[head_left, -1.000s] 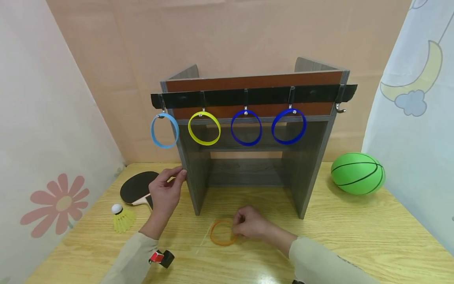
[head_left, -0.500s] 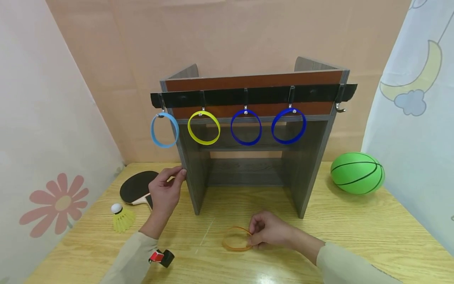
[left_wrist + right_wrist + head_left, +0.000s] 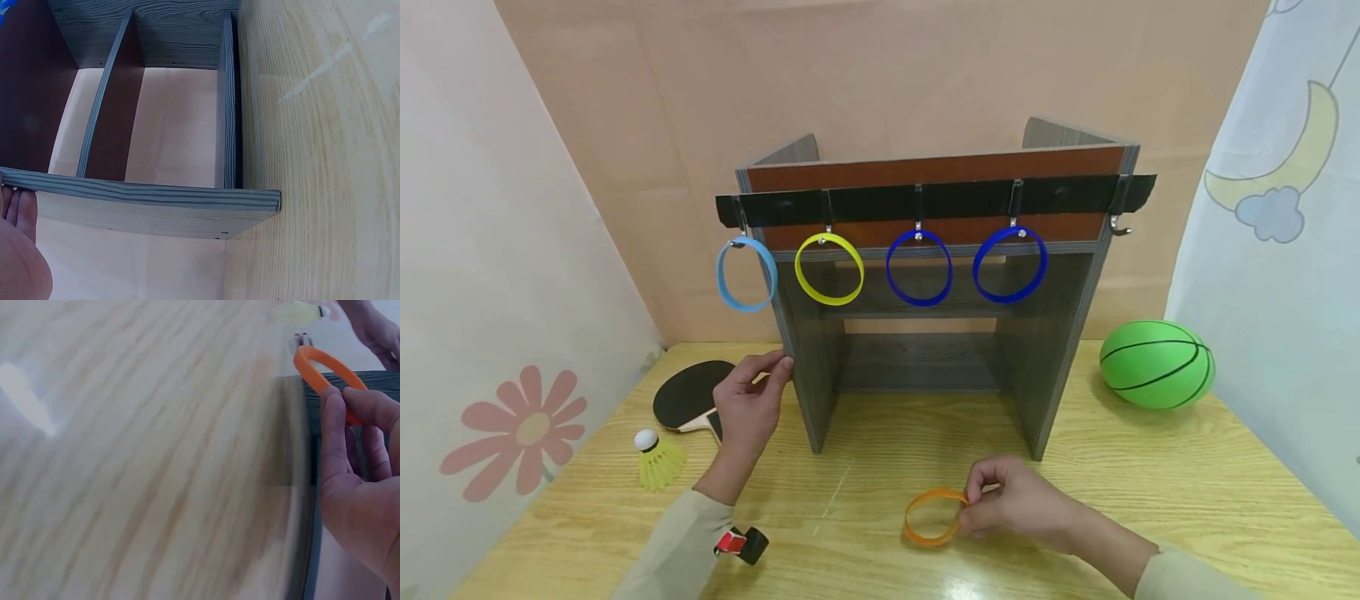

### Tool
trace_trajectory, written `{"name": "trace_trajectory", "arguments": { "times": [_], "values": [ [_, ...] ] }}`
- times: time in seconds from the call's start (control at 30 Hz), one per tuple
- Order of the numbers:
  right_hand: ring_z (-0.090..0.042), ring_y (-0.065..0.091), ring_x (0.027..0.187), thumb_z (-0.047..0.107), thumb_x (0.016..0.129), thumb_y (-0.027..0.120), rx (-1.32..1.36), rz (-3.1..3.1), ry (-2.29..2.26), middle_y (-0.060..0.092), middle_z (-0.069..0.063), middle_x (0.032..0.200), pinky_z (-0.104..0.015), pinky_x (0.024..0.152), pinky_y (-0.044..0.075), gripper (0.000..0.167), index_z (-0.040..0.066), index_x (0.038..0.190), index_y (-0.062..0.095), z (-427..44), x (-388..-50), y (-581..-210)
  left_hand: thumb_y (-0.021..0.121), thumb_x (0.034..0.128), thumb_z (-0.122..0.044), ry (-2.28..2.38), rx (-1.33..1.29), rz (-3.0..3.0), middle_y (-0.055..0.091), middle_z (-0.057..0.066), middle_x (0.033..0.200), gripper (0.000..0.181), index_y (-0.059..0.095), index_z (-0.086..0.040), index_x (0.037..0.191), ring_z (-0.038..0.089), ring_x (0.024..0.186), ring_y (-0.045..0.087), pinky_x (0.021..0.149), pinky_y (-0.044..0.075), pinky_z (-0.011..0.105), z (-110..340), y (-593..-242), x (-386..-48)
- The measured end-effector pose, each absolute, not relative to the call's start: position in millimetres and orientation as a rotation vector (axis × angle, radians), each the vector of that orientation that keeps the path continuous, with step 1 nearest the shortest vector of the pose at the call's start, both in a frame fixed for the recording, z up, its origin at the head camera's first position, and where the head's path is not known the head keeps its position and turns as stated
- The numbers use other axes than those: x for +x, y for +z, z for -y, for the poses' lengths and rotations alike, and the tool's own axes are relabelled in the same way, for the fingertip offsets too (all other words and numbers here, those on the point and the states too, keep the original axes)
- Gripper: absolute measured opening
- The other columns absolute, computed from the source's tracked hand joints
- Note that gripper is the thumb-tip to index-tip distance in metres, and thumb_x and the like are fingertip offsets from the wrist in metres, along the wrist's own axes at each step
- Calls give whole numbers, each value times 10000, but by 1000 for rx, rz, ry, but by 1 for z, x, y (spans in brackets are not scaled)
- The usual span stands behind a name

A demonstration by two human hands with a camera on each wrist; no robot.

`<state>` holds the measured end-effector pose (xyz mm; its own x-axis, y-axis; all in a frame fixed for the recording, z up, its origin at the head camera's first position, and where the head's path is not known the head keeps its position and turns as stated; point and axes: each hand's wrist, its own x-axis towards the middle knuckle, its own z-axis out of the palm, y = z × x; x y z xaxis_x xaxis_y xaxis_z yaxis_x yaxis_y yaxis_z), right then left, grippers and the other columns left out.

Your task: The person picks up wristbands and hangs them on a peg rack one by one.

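My right hand (image 3: 1018, 504) pinches an orange ring (image 3: 912, 533) by its right side, between thumb and fingertips, just over the wooden table. In the right wrist view the same orange ring (image 3: 310, 367) tilts up from the fingertips. At the grey wooden shelf (image 3: 1048, 350), my left hand (image 3: 748, 404) grips the front edge of the left side panel. A black strip with hooks runs across the shelf's front. From it hang a light blue ring (image 3: 721, 279), a yellow ring (image 3: 805, 283) and two dark blue rings (image 3: 891, 287). The far right hook (image 3: 1120, 229) bears no ring.
Left of the shelf lie a black table tennis paddle (image 3: 688, 392) and a yellow shuttlecock (image 3: 658, 462) with a white tip. A green ball (image 3: 1157, 365) with black lines sits on the table (image 3: 1150, 492) at the right. Cloth walls stand behind and at both sides.
My right hand has drawn the orange ring to the right and toward the table's front, tilting it up. My left hand has stayed at the shelf's side panel.
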<state>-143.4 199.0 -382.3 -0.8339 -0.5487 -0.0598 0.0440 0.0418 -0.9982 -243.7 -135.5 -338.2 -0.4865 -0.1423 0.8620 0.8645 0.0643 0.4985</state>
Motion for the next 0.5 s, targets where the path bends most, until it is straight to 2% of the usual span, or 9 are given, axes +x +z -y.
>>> {"name": "trace_trajectory", "arguments": {
  "times": [0.13, 0.27, 0.37, 0.5],
  "values": [
    [-304, 661, 824, -12, 814, 698, -541, -1899, -1873, 585, -74, 832, -442, 749, 555, 176, -31, 797, 524, -211, -141, -371, 643, 815, 162, -1533, -723, 1543, 636, 220, 791, 108, 673, 149, 917, 105, 732, 649, 663, 555, 215, 136, -338, -244],
    [-225, 655, 821, -28, 829, 676, -615, -1902, -1948, 571, -49, 859, -462, 775, 547, 163, 78, 793, 557, -223, -141, -361, 653, 822, 137, -1519, -703, 1566, 640, 199, 791, 107, 685, 126, 923, 115, 734, 646, 646, 558, 221, 138, -339, -244],
    [-169, 643, 805, -60, 841, 645, -715, -1887, -2023, 582, -46, 901, -414, 753, 559, 173, 88, 810, 561, -230, -139, -353, 653, 824, 132, -1515, -701, 1570, 640, 199, 792, 105, 685, 126, 924, 117, 738, 645, 648, 559, 224, 138, -341, -245],
    [-161, 635, 809, -143, 851, 574, -852, -1809, -2119, 596, -57, 955, -339, 731, 560, 221, 76, 837, 557, -238, -137, -343, 653, 830, 123, -1520, -701, 1565, 644, 187, 793, 94, 680, 135, 920, 103, 734, 648, 666, 557, 222, 137, -341, -245]
  ]
}}
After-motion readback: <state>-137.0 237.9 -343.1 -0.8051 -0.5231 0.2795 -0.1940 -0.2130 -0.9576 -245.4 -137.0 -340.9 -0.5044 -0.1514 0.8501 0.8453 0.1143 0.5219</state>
